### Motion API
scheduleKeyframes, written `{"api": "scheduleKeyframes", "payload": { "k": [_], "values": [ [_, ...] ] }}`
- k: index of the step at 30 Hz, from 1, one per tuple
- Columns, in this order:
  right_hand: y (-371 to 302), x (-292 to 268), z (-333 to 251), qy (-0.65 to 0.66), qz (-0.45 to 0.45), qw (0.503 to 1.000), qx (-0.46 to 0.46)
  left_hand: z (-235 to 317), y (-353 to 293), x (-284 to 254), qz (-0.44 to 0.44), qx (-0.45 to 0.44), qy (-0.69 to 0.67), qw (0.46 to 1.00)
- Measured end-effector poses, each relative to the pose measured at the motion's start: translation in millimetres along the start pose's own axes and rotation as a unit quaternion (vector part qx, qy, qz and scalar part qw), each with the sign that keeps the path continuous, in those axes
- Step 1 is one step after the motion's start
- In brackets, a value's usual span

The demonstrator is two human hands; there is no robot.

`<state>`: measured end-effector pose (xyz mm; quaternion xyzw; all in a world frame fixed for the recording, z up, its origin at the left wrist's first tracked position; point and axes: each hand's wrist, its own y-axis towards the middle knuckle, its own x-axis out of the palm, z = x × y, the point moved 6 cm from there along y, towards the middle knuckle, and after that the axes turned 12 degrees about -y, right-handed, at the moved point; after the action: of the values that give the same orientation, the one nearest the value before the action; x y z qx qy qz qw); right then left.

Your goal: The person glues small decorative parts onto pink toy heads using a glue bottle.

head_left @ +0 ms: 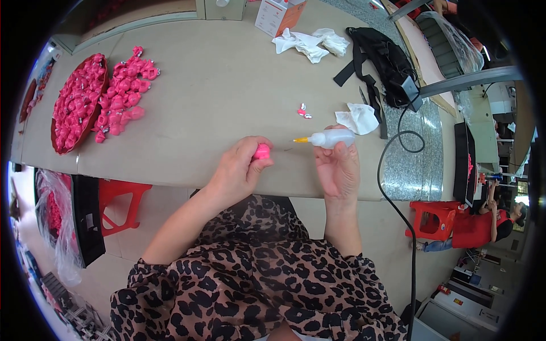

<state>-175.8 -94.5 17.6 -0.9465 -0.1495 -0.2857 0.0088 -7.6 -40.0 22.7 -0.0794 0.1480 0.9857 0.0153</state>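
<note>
My left hand (242, 165) is closed around a small bright pink plastic piece (262, 152), pinched between thumb and fingers; most of its shape is hidden. In my right hand (339, 165) is a translucent squeeze bottle (333, 138) with a yellow needle tip. The tip points left toward the pink piece, with a gap between them. Just beyond the bottle, a few tiny pink and white parts (303, 111) lie on the table (216, 74).
At the left stands a round red tray (104, 85) heaped with pink pieces, and more pink pieces (122, 94) lie beside it. White tissues (358, 119), a black bag (384, 62) and a box (278, 16) sit farther off. A black cable (392, 199) runs down the right side.
</note>
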Motion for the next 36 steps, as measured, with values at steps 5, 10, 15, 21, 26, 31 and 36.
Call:
{"api": "scheduleKeyframes", "payload": {
  "k": [5,10,15,21,26,31,36],
  "values": [
    [-2.9,28.7,-5.2,-0.039,0.024,0.999,0.009,0.0,-1.0,-0.8,0.006,0.006,0.019,1.000],
    [-12.9,33.3,-7.3,-0.180,0.013,0.980,-0.084,1.9,-0.4,0.2,0.015,0.008,0.024,1.000],
    [-17.3,37.3,-8.8,-0.246,-0.004,0.961,-0.131,3.0,-0.1,0.5,0.019,0.021,0.034,0.999],
    [-18.7,41.3,-12.4,-0.319,-0.004,0.934,-0.157,3.5,0.0,0.0,0.022,0.032,0.045,0.998],
    [-19.6,43.4,-13.9,-0.352,-0.012,0.919,-0.175,2.0,-0.2,0.6,0.023,0.031,0.042,0.998],
    [-19.7,45.1,-15.7,-0.371,-0.019,0.912,-0.173,2.0,-1.2,0.3,0.023,0.022,0.030,0.999],
    [-20.5,46.4,-17.4,-0.363,-0.026,0.915,-0.172,2.3,-0.9,0.7,0.023,0.028,0.034,0.999]
  ]
}}
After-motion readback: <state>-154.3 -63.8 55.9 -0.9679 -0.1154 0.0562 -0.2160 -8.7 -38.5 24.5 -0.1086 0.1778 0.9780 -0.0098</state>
